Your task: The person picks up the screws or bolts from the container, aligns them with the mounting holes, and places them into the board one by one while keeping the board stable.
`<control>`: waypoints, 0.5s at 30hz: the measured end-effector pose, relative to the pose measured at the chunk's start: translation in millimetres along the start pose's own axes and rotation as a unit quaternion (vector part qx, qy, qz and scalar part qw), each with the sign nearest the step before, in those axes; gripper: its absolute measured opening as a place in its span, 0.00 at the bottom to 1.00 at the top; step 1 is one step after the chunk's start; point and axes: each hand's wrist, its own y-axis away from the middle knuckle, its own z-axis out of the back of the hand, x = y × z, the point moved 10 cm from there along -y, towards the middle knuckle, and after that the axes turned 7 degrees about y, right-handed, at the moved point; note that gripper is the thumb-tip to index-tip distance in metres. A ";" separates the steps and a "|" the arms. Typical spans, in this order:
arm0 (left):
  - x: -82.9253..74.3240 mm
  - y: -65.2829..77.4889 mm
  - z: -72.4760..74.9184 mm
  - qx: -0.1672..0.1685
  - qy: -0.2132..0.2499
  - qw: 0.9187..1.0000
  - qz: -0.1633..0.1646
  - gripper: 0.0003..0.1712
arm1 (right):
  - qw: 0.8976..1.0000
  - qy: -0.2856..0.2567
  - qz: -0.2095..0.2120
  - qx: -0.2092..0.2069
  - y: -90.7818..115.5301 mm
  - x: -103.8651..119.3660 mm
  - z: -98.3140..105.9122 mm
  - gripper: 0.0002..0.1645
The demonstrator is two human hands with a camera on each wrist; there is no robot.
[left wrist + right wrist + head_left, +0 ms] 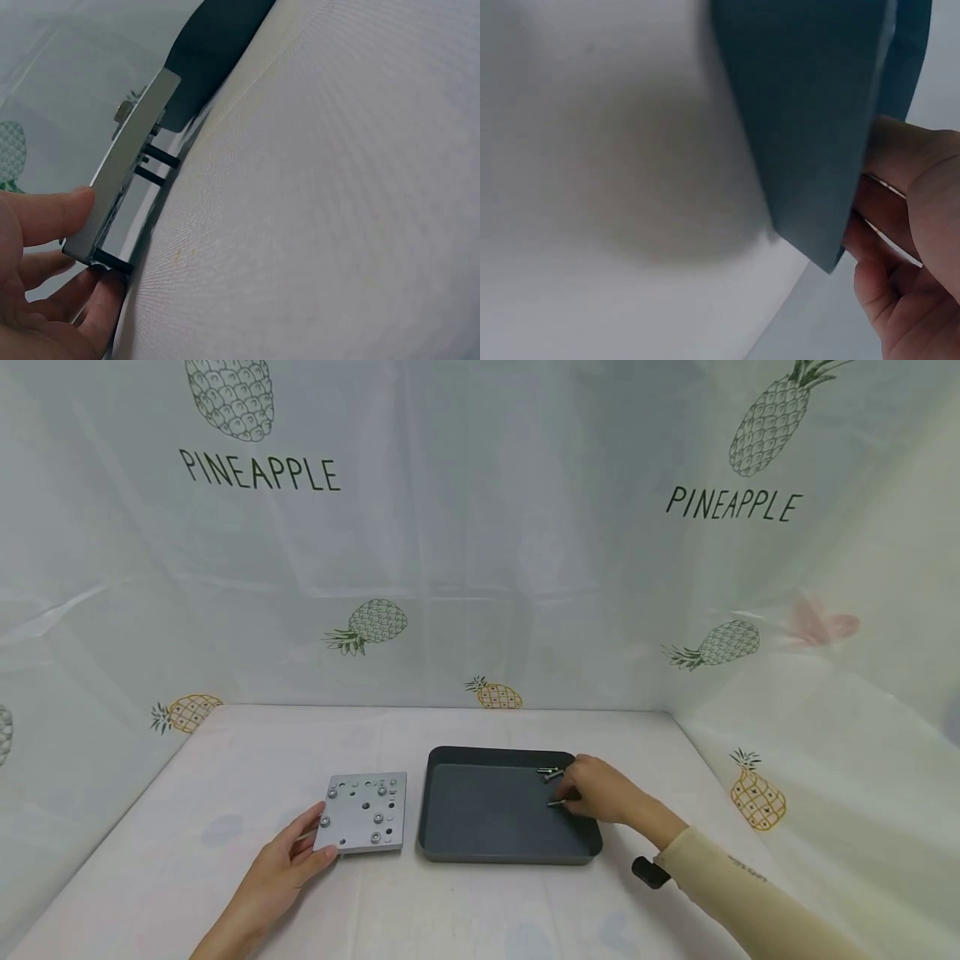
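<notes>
A squarish silver-grey plate (351,820), drilled with holes and dotted with at least five screw heads (378,817), is held just right of the left hand (277,870); three dark shafts (112,261) are seen jutting from its underside. Its near-left corner is gripped by that hand — thumb set at the near edge, other fingers at the left side. The right hand (603,793) is bent down over one dark tray (480,814), fingers curled. One screw (556,803) is seen at its fingertips — whether pinched cannot be told — and at least two loose screws (553,775) are seen just beyond.
</notes>
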 end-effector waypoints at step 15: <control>0.0 0.2 -0.1 -0.001 0.003 1.000 -0.003 0.49 | 0.993 -0.115 0.017 -0.002 -16.4 2.6 8.2 0.08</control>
